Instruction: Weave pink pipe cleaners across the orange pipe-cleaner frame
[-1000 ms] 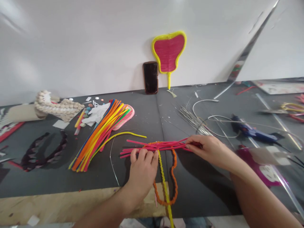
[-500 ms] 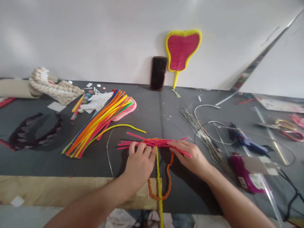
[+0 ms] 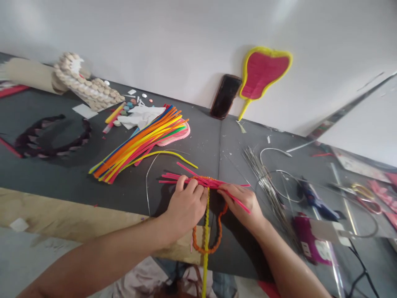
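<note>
Both hands are at a loop of twisted orange pipe cleaner (image 3: 220, 223), with pink pipe cleaners (image 3: 204, 181) laid across its far end. My left hand (image 3: 188, 203) has its fingers curled over the left part of the pink ones. My right hand (image 3: 243, 205) pinches the pink stems on the right, one sticking out past the fingers. A yellow pipe cleaner stem (image 3: 206, 231), twisted at the top, runs down the middle of the loop and past the table's front edge. The fingertips partly hide how the stems cross.
Left lie a bundle of coloured pipe cleaners (image 3: 139, 145) and a dark braided band (image 3: 46, 140). A phone (image 3: 226, 96) and a pink-and-yellow fan shape (image 3: 265, 72) lean on the wall. Right are wires (image 3: 263, 178), scissors (image 3: 356, 192), a glue gun (image 3: 318, 200) and a purple extension box (image 3: 310, 238).
The camera view has tilted, so the table now slopes down to the right. Both hands keep their grip on the pink stems; one stem's left end points up more steeply.
</note>
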A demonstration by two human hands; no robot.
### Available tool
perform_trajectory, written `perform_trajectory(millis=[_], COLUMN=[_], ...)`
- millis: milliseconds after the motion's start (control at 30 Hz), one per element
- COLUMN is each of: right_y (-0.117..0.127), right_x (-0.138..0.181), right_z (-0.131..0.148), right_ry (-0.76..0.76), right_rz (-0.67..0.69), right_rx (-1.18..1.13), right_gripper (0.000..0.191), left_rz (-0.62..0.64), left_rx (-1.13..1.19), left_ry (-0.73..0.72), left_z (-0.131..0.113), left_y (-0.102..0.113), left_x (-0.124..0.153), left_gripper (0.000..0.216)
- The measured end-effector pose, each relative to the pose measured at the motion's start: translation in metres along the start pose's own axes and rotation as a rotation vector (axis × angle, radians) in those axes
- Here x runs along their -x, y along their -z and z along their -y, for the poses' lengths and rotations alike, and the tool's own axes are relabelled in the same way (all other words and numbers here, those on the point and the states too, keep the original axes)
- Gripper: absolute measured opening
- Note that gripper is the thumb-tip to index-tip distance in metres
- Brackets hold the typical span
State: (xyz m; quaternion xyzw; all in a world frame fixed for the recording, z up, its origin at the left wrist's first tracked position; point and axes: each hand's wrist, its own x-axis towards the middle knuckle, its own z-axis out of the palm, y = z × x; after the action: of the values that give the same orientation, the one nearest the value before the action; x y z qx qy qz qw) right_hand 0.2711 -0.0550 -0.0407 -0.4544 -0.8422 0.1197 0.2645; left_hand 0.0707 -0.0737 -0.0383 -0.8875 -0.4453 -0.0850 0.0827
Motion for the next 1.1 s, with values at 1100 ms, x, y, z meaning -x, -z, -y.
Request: perform_trajectory(millis=[1100], right_y=[-0.001], right_x=[-0.008], right_z=[0.016], right_ry=[0.007], right_rz=[0.115], right_rx=[0.142], right_gripper=[0.025], left_rz=[0.028], left_rx=[0.082], left_ry=[0.037], left_z=[0.007], left_y=[-0.008], left_x=[0.001], left_gripper=[0.018])
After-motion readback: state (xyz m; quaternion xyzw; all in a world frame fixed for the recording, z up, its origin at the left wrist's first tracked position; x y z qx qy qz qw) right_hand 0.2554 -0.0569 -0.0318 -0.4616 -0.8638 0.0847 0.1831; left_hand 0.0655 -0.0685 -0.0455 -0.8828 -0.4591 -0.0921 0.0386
